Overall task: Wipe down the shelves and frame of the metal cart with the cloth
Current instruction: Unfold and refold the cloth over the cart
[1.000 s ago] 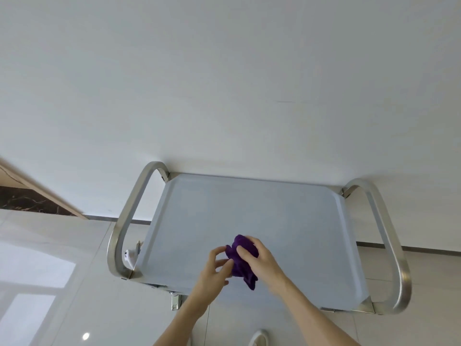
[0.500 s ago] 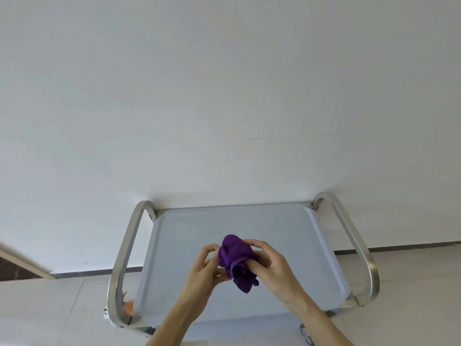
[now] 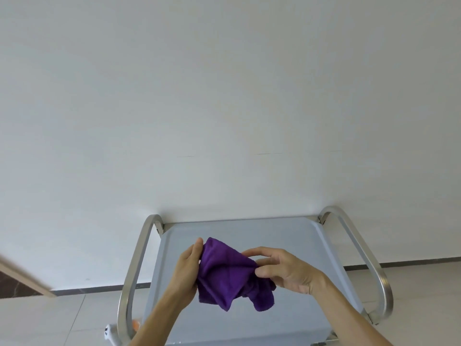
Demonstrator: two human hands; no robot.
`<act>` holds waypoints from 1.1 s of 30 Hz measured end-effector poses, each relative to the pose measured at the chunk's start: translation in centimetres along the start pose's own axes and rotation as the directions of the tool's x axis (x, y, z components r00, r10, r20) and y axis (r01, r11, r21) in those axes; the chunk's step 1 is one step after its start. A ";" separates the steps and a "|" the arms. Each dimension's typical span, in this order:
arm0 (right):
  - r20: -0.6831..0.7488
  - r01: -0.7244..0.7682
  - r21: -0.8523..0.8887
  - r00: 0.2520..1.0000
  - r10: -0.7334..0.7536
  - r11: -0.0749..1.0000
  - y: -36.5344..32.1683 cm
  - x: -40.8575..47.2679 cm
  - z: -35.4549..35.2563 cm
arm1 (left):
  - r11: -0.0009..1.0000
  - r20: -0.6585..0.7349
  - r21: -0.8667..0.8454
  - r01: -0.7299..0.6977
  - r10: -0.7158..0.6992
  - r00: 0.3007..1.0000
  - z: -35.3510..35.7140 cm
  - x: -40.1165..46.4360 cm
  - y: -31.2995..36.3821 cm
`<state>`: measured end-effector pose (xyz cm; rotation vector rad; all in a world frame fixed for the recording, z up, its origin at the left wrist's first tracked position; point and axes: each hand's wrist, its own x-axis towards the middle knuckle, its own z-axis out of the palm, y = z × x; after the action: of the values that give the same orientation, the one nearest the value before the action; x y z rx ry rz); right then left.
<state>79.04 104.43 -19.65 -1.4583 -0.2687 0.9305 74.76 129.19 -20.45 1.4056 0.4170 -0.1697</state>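
Note:
A purple cloth (image 3: 225, 275) hangs between both hands above the top shelf (image 3: 287, 240) of the metal cart. My left hand (image 3: 185, 273) grips its left edge and my right hand (image 3: 287, 272) pinches its right side, so the cloth is partly spread out with loose folds drooping below. The shelf is a flat pale grey tray. Curved steel handles stand at the left side (image 3: 136, 270) and the right side (image 3: 361, 260) of the cart. Lower shelves are hidden under the top one.
A white wall (image 3: 224, 96) rises directly behind the cart. Light floor tiles (image 3: 57, 320) with a dark baseboard lie on both sides. A wooden door frame edge (image 3: 22, 277) shows at the far left. A white caster (image 3: 109, 333) peeks out at the cart's left foot.
The cloth was a tight bunch between my hands; now my hands have drawn apart and it is opened out. The view has tilted up and shifted, with the cart lower in frame.

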 end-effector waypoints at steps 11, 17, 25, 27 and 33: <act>-0.603 0.109 -0.210 0.768 -0.217 0.972 0.7 3.5 5.9 | 0.982 -0.049 -0.190 0.009 -0.019 0.999 0.7 -0.4 0.4; -0.358 0.160 -0.240 0.903 -0.240 0.958 0.4 2.6 9.1 | 0.976 -0.124 -0.219 -0.019 -0.008 0.992 0.8 -0.9 -0.3; -0.348 0.112 -0.298 0.912 -0.217 0.948 -0.8 2.8 6.2 | 0.990 -0.103 -0.131 0.041 -0.055 0.993 -3.1 -1.0 0.1; -0.348 0.079 -0.332 0.916 -0.200 0.940 -1.6 3.2 4.9 | 0.997 -0.039 0.000 0.071 -0.071 0.997 -5.7 -1.0 0.5; -0.122 -0.082 -0.642 0.993 0.004 0.762 -4.6 5.3 1.9 | 0.841 0.220 0.540 -0.014 -0.126 0.967 -14.3 -1.6 3.1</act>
<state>82.83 110.06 -17.06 -2.1614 -0.5112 0.8191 71.83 143.49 -18.54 1.9011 0.2035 -0.5414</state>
